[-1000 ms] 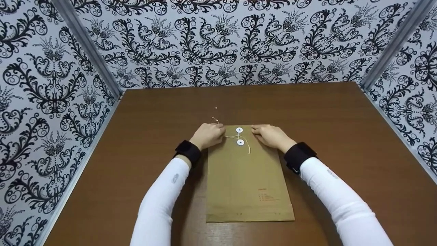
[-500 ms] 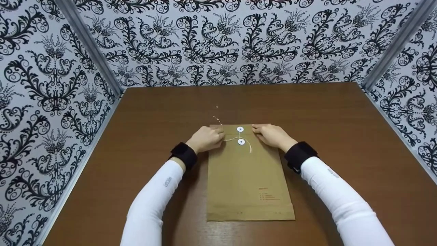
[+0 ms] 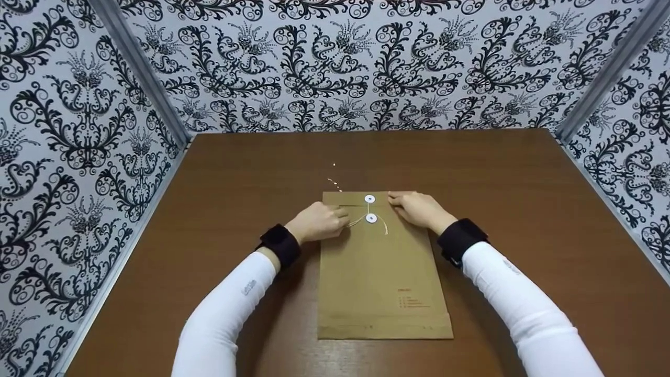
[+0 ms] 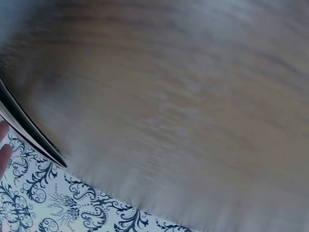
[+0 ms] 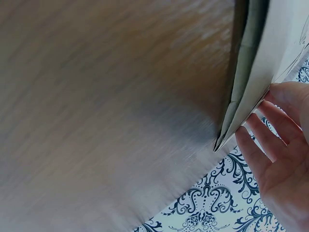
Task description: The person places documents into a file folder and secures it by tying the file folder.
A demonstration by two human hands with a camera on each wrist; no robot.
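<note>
A brown kraft paper envelope (image 3: 384,272) lies flat on the table, its top end away from me. Two white button discs sit near that end, the upper disc (image 3: 370,199) above the lower disc (image 3: 371,218). Thin pale string (image 3: 358,220) runs from the lower disc to the fingertips of my left hand (image 3: 320,222), which pinches it over the upper left part. A short string tail curves down right of the disc. My right hand (image 3: 419,208) holds the top right edge, thumb on the face and fingers along the edge (image 5: 285,140) in the right wrist view.
The brown wooden table (image 3: 246,173) extends around the envelope, with patterned wall panels (image 3: 335,63) behind and at both sides. Small whitish flecks (image 3: 335,183) show just beyond the envelope's top edge. Red print (image 3: 411,301) marks its lower right.
My left hand has moved from the envelope's top left corner down toward me, drawing the string lower and uncovering that corner. My right hand stays in place.
</note>
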